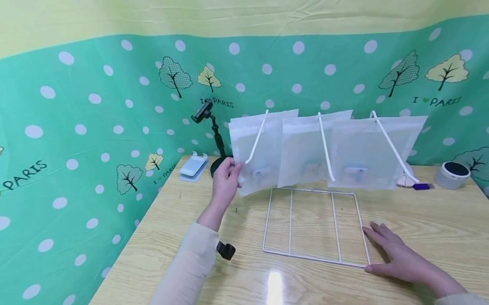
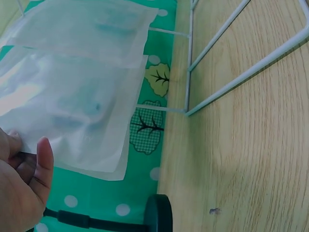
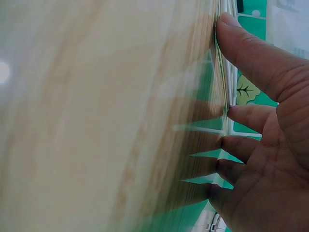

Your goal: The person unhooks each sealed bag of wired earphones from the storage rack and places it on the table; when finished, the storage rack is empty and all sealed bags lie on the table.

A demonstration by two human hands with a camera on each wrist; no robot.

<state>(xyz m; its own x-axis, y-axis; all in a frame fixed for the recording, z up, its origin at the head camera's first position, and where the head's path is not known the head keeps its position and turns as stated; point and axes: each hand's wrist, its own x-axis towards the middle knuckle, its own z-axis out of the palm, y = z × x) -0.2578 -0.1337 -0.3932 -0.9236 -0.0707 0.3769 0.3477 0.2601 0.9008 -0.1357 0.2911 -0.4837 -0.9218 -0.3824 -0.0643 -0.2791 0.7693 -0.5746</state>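
A white wire rack (image 1: 313, 259) lies with its flat base on the wooden table. Three frosted translucent zip-style bags hang in a row along its back: a left bag (image 1: 270, 147), a middle bag (image 1: 302, 150) and a right bag (image 1: 363, 145). Small pale objects show faintly inside them. My left hand (image 1: 225, 182) pinches the outer edge of the left bag, also seen from the left wrist beside that bag's sheet (image 2: 67, 87). With fingers spread, my right hand (image 1: 400, 258) rests on the table, its thumb and fingertips touching the base's right side.
Behind my left hand stands a black phone holder (image 1: 216, 133), with a light-blue folding stand (image 1: 193, 166) beside it. At the back right are a white round container (image 1: 452, 175) with a dark top and a small purple item (image 1: 421, 186). A green dotted cloth (image 1: 100, 127) hangs behind.
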